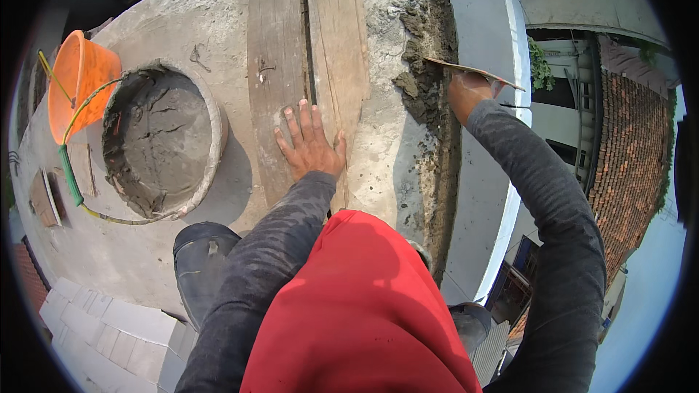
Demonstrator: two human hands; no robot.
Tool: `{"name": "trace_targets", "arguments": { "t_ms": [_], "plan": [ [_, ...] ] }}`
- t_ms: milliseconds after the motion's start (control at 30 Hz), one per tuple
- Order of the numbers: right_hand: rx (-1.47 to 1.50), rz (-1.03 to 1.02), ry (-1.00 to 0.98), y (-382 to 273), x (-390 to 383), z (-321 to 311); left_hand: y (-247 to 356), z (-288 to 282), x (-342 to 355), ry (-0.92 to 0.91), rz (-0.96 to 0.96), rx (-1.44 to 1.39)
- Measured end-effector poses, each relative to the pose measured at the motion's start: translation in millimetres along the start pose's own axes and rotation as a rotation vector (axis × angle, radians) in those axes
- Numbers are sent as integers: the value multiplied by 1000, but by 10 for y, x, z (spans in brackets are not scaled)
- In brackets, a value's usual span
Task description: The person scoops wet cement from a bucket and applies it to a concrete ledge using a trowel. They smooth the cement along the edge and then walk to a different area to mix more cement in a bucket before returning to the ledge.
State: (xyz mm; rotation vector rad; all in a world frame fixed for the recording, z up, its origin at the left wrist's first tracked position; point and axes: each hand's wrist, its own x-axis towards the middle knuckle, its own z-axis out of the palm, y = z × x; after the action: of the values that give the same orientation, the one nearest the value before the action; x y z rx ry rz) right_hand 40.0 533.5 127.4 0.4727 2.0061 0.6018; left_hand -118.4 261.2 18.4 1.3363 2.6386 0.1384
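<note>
Your red shirt [364, 313] fills the lower view, with a dark boot [204, 262] on the concrete roof slab [131, 247] beside it. Your left hand [312, 147] lies flat, fingers spread, on the wooden planks [306, 36], gripping nothing. Your right hand [470, 94] is closed around a trowel [473, 71] held against wet mortar [422, 73] on the slab's edge. A mortar-filled tub [162, 138] and an orange bucket [79, 80] sit to the left.
</note>
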Motion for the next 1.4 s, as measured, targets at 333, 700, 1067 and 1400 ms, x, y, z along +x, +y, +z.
{"name": "trace_targets", "arguments": {
  "t_ms": [333,700,1067,1400],
  "plan": [
    [323,372,429,679,582,-235,69,-38,3,88,39,-45],
    [389,301,143,957,375,-332,56,-77,-7,107,5,-56],
    [126,-32,181,-300,-822,221,76,27,-33,147,15,-68],
    [179,264,74,-33,-439,446,132,12,-34,139,53,-47]
  ]
}}
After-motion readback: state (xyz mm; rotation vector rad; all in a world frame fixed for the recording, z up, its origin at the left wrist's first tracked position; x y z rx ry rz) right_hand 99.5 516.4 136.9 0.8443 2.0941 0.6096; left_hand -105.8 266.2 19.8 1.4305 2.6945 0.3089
